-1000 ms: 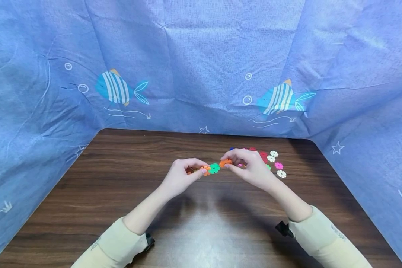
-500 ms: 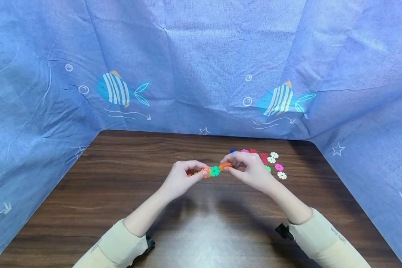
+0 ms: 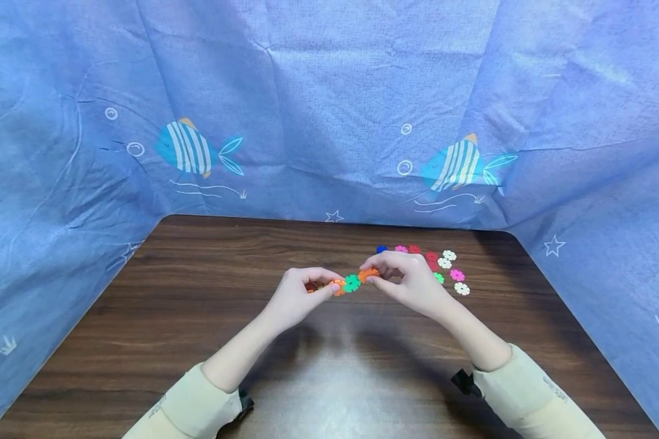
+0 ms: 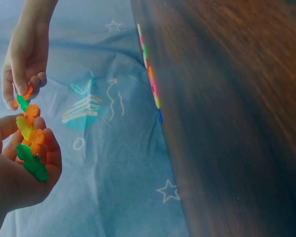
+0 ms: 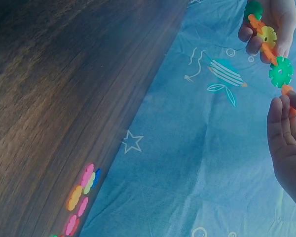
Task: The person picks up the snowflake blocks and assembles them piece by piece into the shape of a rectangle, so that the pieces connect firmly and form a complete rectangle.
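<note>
My left hand (image 3: 299,299) grips a chain of notched plastic snowflake discs between thumb and fingers, above the table. In the left wrist view a green disc (image 4: 35,167) at the near end lies against the palm, followed by orange discs and a yellow disc (image 4: 24,127). Past the left fingertips, another green disc (image 5: 280,72) sticks out of the chain, seen face-on in the right wrist view. Thumb and fingers of my right hand (image 3: 414,283) pinch an orange disc (image 3: 368,275), its edge right at that green disc's rim.
Loose snowflake discs lie behind and right of my right hand, among them a blue disc (image 3: 381,249), a red disc (image 3: 431,258), a white disc (image 3: 462,288) and a pink disc (image 3: 457,275). Fish-printed blue cloth (image 3: 329,122) walls the brown table (image 3: 225,250).
The orange disc in my right hand has come closer to the green disc, narrowing the gap to an edge-to-edge meeting. My left hand keeps its grip on the chain.
</note>
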`<state>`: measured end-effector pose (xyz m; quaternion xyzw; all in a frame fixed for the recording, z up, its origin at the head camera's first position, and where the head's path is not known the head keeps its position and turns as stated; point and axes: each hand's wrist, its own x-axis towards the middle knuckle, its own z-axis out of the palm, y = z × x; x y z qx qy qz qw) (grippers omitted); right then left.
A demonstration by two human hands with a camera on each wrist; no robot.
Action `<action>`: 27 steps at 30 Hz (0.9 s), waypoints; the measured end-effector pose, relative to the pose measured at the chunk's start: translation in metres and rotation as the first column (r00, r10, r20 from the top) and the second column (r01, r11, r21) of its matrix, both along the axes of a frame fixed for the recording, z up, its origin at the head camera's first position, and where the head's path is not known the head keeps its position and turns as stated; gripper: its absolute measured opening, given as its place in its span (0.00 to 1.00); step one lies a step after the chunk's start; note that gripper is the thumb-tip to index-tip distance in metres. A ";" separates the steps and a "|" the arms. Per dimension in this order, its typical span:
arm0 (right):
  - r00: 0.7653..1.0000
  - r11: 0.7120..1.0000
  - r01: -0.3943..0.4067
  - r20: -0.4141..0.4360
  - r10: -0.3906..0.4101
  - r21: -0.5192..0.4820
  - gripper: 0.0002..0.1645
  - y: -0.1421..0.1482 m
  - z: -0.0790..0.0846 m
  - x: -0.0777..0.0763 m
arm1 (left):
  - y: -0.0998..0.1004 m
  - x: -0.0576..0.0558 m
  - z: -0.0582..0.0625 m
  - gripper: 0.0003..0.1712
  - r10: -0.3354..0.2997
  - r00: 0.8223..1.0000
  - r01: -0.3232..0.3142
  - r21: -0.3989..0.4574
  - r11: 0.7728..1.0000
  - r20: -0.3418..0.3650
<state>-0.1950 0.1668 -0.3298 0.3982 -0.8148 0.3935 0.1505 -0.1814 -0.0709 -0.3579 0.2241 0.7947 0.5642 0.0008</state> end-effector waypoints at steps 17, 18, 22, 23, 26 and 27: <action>0.995 0.997 0.070 0.074 -0.068 -0.034 0.12 -0.003 -0.014 0.003 | 0.005 0.002 -0.002 0.08 0.025 0.999 -0.025 -0.004 1.000 -0.036; 0.994 0.996 0.083 0.081 -0.079 -0.038 0.12 -0.003 -0.014 0.004 | 0.006 0.003 -0.002 0.08 0.023 0.999 -0.023 -0.001 1.000 -0.034; 0.983 0.992 0.115 0.150 -0.107 -0.046 0.12 -0.004 -0.013 0.010 | 0.008 0.004 -0.004 0.09 0.003 1.000 -0.003 0.013 1.000 -0.015; 0.979 0.992 0.118 0.170 -0.108 -0.047 0.12 -0.005 -0.012 0.011 | 0.008 0.004 -0.004 0.09 0.000 1.000 0.001 0.018 1.000 -0.011; 0.971 0.992 0.112 0.216 -0.098 -0.055 0.12 -0.009 -0.005 0.017 | 0.008 0.004 -0.005 0.09 -0.002 1.000 0.002 0.036 0.999 -0.007; 0.971 0.992 0.109 0.220 -0.094 -0.056 0.11 -0.010 -0.002 0.019 | 0.007 0.004 -0.005 0.09 -0.002 1.000 0.003 0.042 0.999 -0.005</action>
